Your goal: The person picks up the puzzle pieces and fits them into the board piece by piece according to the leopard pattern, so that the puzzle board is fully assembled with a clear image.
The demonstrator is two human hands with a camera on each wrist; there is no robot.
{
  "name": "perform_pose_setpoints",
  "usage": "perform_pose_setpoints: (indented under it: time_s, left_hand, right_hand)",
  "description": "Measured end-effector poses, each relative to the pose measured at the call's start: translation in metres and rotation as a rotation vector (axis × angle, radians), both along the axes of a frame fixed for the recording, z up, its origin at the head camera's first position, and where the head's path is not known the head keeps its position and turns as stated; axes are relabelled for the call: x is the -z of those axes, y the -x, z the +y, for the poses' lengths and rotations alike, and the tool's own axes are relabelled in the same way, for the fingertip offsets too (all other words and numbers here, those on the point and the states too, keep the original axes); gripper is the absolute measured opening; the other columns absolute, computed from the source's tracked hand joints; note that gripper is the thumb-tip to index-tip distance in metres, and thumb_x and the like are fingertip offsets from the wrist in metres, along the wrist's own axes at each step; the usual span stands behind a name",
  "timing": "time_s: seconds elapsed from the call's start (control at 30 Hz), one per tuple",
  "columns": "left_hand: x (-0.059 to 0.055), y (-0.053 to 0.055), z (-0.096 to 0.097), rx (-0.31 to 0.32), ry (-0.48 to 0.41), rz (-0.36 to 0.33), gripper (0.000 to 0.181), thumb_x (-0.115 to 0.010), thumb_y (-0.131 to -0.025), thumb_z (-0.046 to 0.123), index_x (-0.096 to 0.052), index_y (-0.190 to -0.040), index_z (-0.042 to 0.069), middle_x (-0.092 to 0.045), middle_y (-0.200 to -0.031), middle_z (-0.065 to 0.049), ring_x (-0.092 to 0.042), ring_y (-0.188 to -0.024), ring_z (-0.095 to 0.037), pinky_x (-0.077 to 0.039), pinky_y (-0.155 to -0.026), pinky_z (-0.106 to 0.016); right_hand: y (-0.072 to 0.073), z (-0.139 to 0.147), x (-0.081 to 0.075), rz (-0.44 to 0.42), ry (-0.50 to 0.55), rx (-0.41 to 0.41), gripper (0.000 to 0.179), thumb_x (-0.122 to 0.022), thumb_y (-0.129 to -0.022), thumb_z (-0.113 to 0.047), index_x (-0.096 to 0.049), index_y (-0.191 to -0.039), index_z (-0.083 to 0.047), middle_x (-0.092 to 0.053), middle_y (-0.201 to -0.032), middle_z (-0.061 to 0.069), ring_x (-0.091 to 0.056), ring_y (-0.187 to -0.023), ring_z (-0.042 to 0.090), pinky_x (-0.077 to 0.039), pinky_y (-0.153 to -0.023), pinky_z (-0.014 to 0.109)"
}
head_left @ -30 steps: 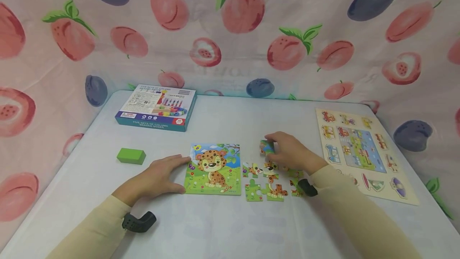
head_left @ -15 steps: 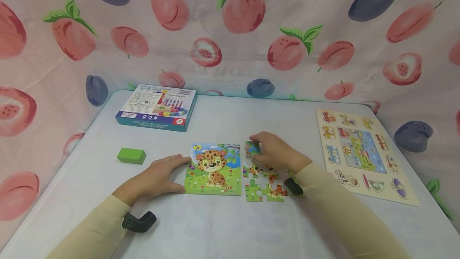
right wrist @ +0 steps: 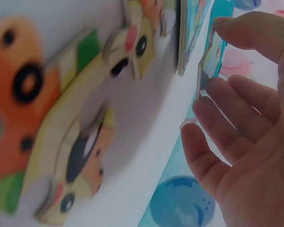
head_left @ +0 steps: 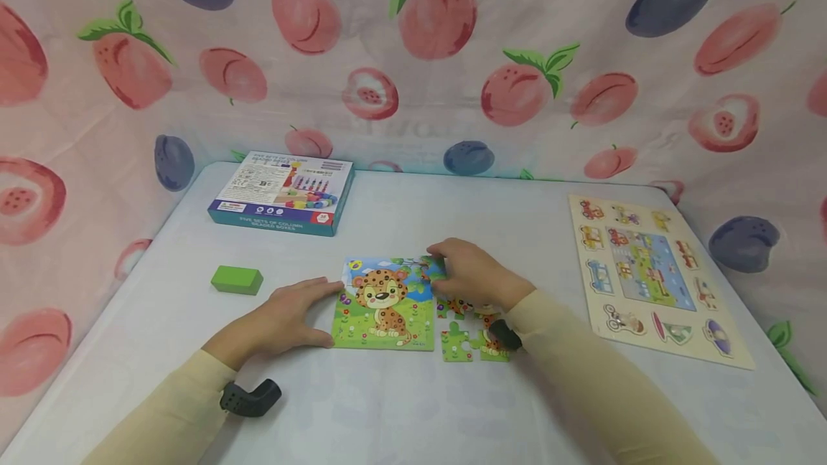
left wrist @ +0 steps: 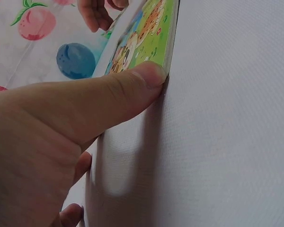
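Observation:
A square leopard picture puzzle board [head_left: 381, 307] lies flat at the middle of the table. My left hand [head_left: 284, 318] rests at its left side, thumb and fingers spread along the edge. In the left wrist view the thumb [left wrist: 128, 90] presses against the corner of the board. My right hand [head_left: 474, 275] pinches a jigsaw piece [right wrist: 209, 66] between thumb and fingers, over the board's upper right corner. Several loose jigsaw pieces [head_left: 456, 346] with leopard and grass prints lie right of the board, partly hidden under the right hand and wrist.
A boxed toy set [head_left: 281, 192] lies at the back left, with a green block [head_left: 236, 280] nearer the front. On the right is a wooden vehicle puzzle board [head_left: 646, 339]. Fruit-print cloth [head_left: 413, 120] hangs behind the table.
My right hand has moved left with the jigsaw piece, from above the loose pieces to the board's upper right corner. The left hand has stayed in place.

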State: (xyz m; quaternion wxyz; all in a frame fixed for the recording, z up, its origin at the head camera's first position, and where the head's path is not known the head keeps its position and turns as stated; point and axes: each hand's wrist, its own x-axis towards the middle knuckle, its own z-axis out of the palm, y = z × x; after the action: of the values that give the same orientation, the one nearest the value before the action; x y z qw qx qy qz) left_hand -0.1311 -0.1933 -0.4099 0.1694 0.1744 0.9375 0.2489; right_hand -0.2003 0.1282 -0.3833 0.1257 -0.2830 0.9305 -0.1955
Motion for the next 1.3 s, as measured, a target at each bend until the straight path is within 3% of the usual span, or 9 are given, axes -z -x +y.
perform_pose_setpoints:
  time_s: [0.73, 1.3]
  left_hand:
    - [-0.002, -0.001, 0.002, -0.013, 0.002, -0.018, 0.083, -0.088, -0.077, 0.029, -0.049, -0.149, 0.014, -0.04, -0.153, -0.02, -0.031, -0.143, -0.042, -0.033, -0.111, -0.063]
    - [-0.003, -0.001, 0.002, -0.009, 0.008, -0.015, 0.083, -0.087, -0.077, 0.031, -0.048, -0.149, 0.014, -0.04, -0.153, -0.02, -0.032, -0.143, -0.043, -0.033, -0.111, -0.063]
  right_hand:
    - [0.004, -0.026, 0.006, -0.048, -0.019, 0.029, 0.051, -0.07, -0.092, -0.022, -0.056, -0.136, 0.0, -0.058, -0.133, 0.011, -0.054, -0.123, 0.025, -0.042, -0.109, 0.039]
    - [0.001, -0.034, 0.011, -0.029, -0.06, 0.02, 0.049, -0.069, -0.093, -0.022, -0.057, -0.135, -0.001, -0.059, -0.131, 0.01, -0.055, -0.121, 0.024, -0.044, -0.106, 0.037]
